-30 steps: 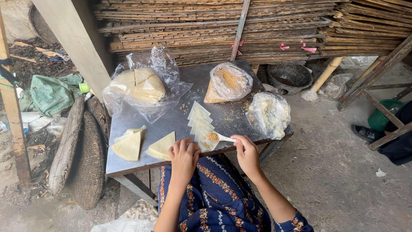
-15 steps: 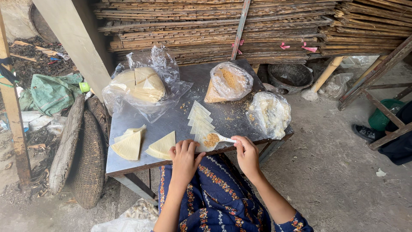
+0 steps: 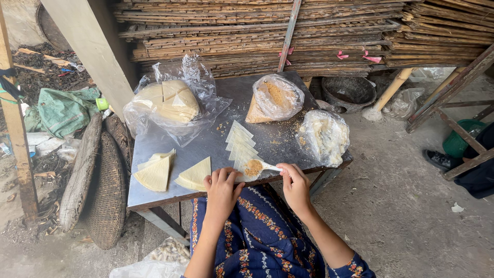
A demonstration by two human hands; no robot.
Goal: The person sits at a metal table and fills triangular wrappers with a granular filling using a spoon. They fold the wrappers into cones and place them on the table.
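A row of pale triangular wrappers (image 3: 239, 144) lies overlapped on the grey metal table (image 3: 206, 139). The nearest wrapper carries a heap of brown crumbly filling (image 3: 252, 167). My right hand (image 3: 296, 185) holds a white spoon (image 3: 268, 167) whose bowl rests on that filling. My left hand (image 3: 222, 191) presses its fingers on the table edge beside the same wrapper. Two stacks of folded triangles (image 3: 154, 172) (image 3: 195, 175) lie to the left of my left hand.
A plastic bag of round wrappers (image 3: 170, 100) sits at the back left, a bag of brown filling (image 3: 275, 98) at the back middle, a bag of white filling (image 3: 324, 136) at the right. Bamboo mats (image 3: 267, 31) are stacked behind. A woven basket (image 3: 105, 190) leans at left.
My hands have barely shifted; the spoon stays on the filling of the nearest wrapper.
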